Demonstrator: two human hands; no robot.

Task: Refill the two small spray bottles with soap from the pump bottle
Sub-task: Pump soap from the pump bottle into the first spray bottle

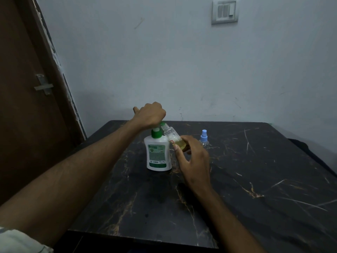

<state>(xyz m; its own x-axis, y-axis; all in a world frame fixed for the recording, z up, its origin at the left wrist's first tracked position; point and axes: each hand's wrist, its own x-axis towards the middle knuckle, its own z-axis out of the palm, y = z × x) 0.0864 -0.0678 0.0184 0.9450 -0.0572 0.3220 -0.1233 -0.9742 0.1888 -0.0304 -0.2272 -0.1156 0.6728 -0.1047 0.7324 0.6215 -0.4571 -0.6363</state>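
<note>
On a black marble-look table [237, 189] veined with gold and white, pushed against a pale grey-blue wall [164, 61], the work sits toward the far middle of the top. A brown door [27, 88] with a metal latch [43, 86] fills the 9 o'clock side of the view, and a switch plate [224, 11] hangs on the wall at about 1 o'clock. The white pump bottle [158, 152] with its green collar stands upright near the centre of the table. The left hand [148, 115] is over it at its 12 o'clock, fingers curled into a fist on the pump head, which is mostly hidden beneath the hand; the thumb sticks out toward the wall. Just to the pump bottle's 3 o'clock, touching or nearly touching it, the right hand [193, 157] holds a small clear spray bottle [173, 139] without its cap, tilted so its open neck leans up toward 11 o'clock under the green nozzle. The thumb and fingers wrap narrowly round its lower half, where yellowish liquid has pooled with some froth above it. A second small spray bottle [204, 140], capped with a light blue sprayer, stands upright on the table at the right hand's 1 o'clock, apart from both hands. A light sleeve [16, 240] shows at the lower left edge of the view.
</note>
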